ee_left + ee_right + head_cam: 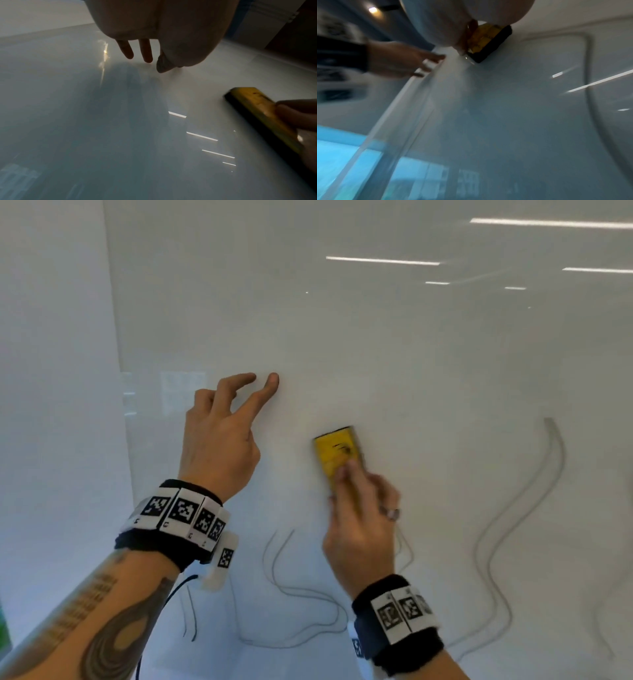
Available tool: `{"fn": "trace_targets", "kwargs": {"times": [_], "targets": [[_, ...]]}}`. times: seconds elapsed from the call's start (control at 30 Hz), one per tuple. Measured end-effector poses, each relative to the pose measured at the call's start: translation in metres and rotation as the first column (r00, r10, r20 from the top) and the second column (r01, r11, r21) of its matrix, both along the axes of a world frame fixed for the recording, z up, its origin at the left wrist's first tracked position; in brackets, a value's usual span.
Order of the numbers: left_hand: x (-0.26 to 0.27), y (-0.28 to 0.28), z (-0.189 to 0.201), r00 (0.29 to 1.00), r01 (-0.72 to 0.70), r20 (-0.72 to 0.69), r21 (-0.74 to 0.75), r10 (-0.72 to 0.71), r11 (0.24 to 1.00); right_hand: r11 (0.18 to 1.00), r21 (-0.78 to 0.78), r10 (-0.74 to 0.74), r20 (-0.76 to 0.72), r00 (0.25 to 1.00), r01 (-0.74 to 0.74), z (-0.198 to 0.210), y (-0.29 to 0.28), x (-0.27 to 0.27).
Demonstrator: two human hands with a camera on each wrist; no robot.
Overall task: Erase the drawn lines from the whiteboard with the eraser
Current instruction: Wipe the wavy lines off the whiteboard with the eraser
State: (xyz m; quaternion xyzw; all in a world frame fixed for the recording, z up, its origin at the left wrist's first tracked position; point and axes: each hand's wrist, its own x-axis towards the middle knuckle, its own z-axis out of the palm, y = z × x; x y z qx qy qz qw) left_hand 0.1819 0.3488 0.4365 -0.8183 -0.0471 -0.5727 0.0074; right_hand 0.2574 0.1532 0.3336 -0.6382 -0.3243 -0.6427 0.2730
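A glossy whiteboard point(376, 344) fills the head view. My right hand point(359, 518) grips a yellow eraser point(337, 453) with a black pad and presses it flat on the board near the middle. Thin wavy drawn lines point(298, 590) run below the eraser, and a longer double curve point(520, 515) winds at the right. My left hand point(219, 440) rests its spread fingertips point(272, 380) on the board to the left of the eraser, holding nothing. The left wrist view shows those fingers point(145, 51) and the eraser point(257, 108). In the right wrist view the eraser point(488, 43) sits under my palm.
The whiteboard's left edge point(114, 371) meets a plain white wall point(51, 371). Ceiling lights reflect as bright streaks point(382, 261) on the upper right of the board. A bright blue area point(342, 155) shows beyond the board's edge in the blurred right wrist view.
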Motion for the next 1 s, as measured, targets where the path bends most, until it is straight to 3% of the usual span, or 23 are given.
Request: {"fn": "trace_targets", "kwargs": {"times": [0.07, 0.1, 0.17, 0.23, 0.3, 0.37, 0.43, 0.5, 0.53, 0.6, 0.67, 0.77, 0.83, 0.87, 0.93, 1.0], "targets": [[-0.001, 0.000, -0.001, 1.000, -0.009, 0.005, 0.014, 0.009, 1.000, 0.992, -0.127, 0.027, 0.023, 0.999, -0.024, 0.002, -0.013, 0.002], [-0.001, 0.000, -0.001, 1.000, -0.010, 0.003, 0.014, 0.010, 1.000, 0.993, -0.118, 0.022, 0.045, 0.999, -0.017, 0.013, -0.030, 0.009], [-0.001, 0.000, 0.000, 1.000, -0.006, -0.009, 0.009, 0.006, 1.000, 0.996, 0.061, -0.072, 0.047, 0.996, 0.069, 0.043, -0.070, 0.025], [0.000, -0.002, 0.001, 1.000, -0.001, -0.024, 0.002, 0.001, 1.000, 0.945, 0.296, -0.137, -0.014, 0.990, 0.135, 0.074, -0.099, 0.037], [0.000, 0.000, -0.001, 0.999, -0.004, -0.038, -0.008, 0.004, 1.000, 0.924, 0.361, -0.115, -0.051, 0.992, 0.126, 0.076, -0.078, 0.033], [-0.002, 0.002, 0.000, 0.999, -0.015, -0.047, -0.006, 0.015, 1.000, 0.984, 0.174, -0.037, 0.011, 0.999, 0.035, 0.043, -0.026, 0.016], [-0.005, 0.004, 0.001, 0.999, -0.011, -0.053, 0.007, 0.011, 1.000, 0.989, -0.149, 0.024, 0.053, 0.998, -0.016, -0.003, 0.010, 0.000], [-0.007, 0.004, 0.003, 0.998, -0.003, -0.060, 0.014, 0.003, 1.000, 0.937, -0.345, 0.065, 0.041, 0.997, -0.047, -0.031, 0.004, 0.001], [-0.007, 0.005, 0.003, 0.998, -0.005, -0.061, 0.009, 0.005, 1.000, 0.933, -0.356, 0.063, 0.039, 0.997, -0.045, -0.027, -0.012, 0.008], [-0.006, 0.004, 0.001, 0.998, -0.010, -0.058, -0.002, 0.010, 1.000, 0.973, -0.233, 0.010, 0.076, 0.997, 0.009, 0.005, -0.055, 0.026], [-0.004, 0.002, -0.001, 0.999, -0.005, -0.050, -0.013, 0.004, 1.000, 0.988, 0.062, -0.148, 0.066, 0.987, 0.144, 0.048, -0.106, 0.044], [-0.001, -0.001, -0.002, 0.999, -0.009, -0.044, -0.042, 0.007, 0.999, 0.871, 0.445, -0.172, -0.121, 0.978, 0.208, 0.100, -0.155, 0.054], [-0.001, -0.004, -0.003, 0.999, -0.013, -0.031, -0.068, 0.011, 0.998, 0.840, 0.516, -0.117, -0.125, 0.985, 0.165, 0.095, -0.126, 0.046], [0.000, -0.007, -0.003, 1.000, -0.016, -0.026, -0.083, 0.014, 0.996, 0.885, 0.446, -0.102, -0.091, 0.991, 0.132, 0.079, -0.100, 0.038], [-0.001, -0.013, -0.002, 0.999, -0.030, -0.027, -0.108, 0.027, 0.994, 0.990, 0.121, -0.068, -0.005, 0.998, 0.068, 0.029, -0.048, 0.020], [-0.004, -0.017, 0.000, 0.998, -0.054, -0.039, -0.103, 0.050, 0.993, 0.985, -0.172, -0.021, 0.043, 0.999, 0.028, -0.011, -0.046, 0.014]]}}
